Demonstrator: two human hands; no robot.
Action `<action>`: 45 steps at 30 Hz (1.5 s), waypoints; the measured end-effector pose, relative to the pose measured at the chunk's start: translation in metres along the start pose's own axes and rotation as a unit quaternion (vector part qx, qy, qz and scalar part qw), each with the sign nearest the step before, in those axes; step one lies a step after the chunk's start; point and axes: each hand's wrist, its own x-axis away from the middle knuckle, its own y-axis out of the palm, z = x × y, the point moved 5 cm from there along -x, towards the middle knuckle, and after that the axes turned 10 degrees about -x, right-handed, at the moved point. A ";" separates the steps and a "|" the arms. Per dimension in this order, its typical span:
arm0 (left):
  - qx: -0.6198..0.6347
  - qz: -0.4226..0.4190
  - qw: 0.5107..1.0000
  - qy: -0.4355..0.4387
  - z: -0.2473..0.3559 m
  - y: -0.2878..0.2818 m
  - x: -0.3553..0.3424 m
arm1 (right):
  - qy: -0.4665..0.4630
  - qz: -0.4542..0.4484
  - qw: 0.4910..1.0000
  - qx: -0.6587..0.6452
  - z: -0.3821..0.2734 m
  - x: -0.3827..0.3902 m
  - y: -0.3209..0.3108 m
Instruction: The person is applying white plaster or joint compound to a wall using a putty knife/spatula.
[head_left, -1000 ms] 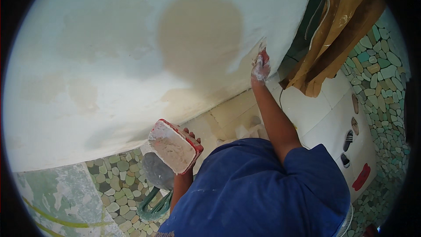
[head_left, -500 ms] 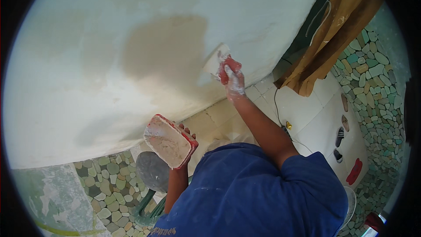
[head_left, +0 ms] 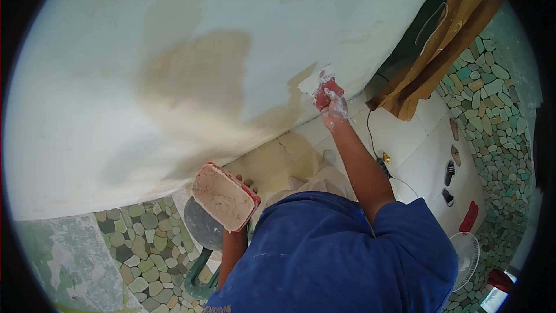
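Observation:
My right hand (head_left: 336, 111), smeared with white, is closed round the red handle of a wide putty knife (head_left: 311, 85). Its pale blade is at the lower right of the white wall (head_left: 191, 0), with a shadow beside it; whether it presses on the surface is hard to tell. My left hand (head_left: 248, 183) supports a red rectangular tub (head_left: 233, 177) close to my body, its fingertips showing at the far right side. Beige putty (head_left: 225, 198) lies in the tub and crusts its rim. Shadows of my head and arm fall across the wall.
A brown curtain (head_left: 443, 46) hangs at the right of the wall. A cable runs to a power strip (head_left: 382, 167) on the tiled floor, with slippers (head_left: 450, 172) beyond. A white fan (head_left: 465, 261) stands at my right. Behind the tub is a round grey object (head_left: 202, 226).
My right hand has moved right and slightly down along the wall with the putty knife. The tub in my left hand has tipped so more of its inside shows. The view has shifted a little.

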 end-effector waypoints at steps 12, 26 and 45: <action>-0.003 0.090 0.995 0.034 -0.004 -0.014 0.014 | -0.420 0.104 0.892 0.132 -0.015 -0.128 0.059; -0.066 0.015 0.997 0.023 0.019 -0.001 0.009 | -0.452 0.040 0.876 0.165 0.073 0.023 0.152; -0.051 0.081 0.995 -0.008 0.018 -0.011 0.011 | -0.352 -0.020 0.923 0.157 -0.028 -0.061 0.040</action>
